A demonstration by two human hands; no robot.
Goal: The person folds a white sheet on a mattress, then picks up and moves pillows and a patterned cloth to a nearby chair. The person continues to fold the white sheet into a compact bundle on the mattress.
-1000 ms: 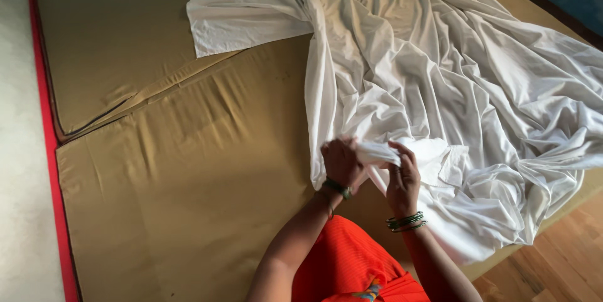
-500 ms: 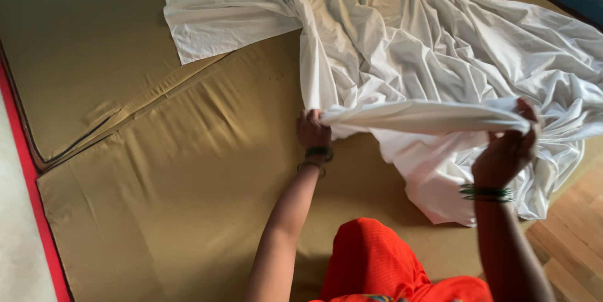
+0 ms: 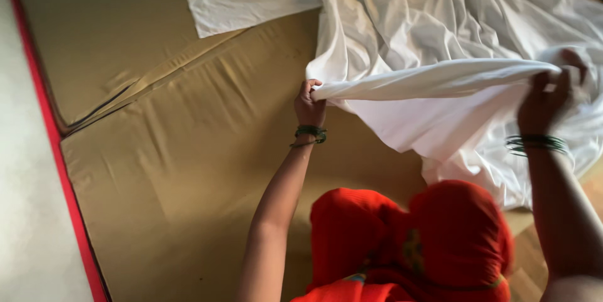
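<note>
Pinching one edge of the white bedsheet (image 3: 440,44), the left hand (image 3: 309,106) and right hand (image 3: 551,91) held it taut between them, lifted above the tan mattress (image 3: 188,151). Most of the sheet lay crumpled beyond, covering only part; the near and left side remained bare.

sheet (image 3: 440,32): plain white | mattress (image 3: 176,151): tan-gold | bangles (image 3: 309,131): green | garment (image 3: 408,245): red-orange
</note>
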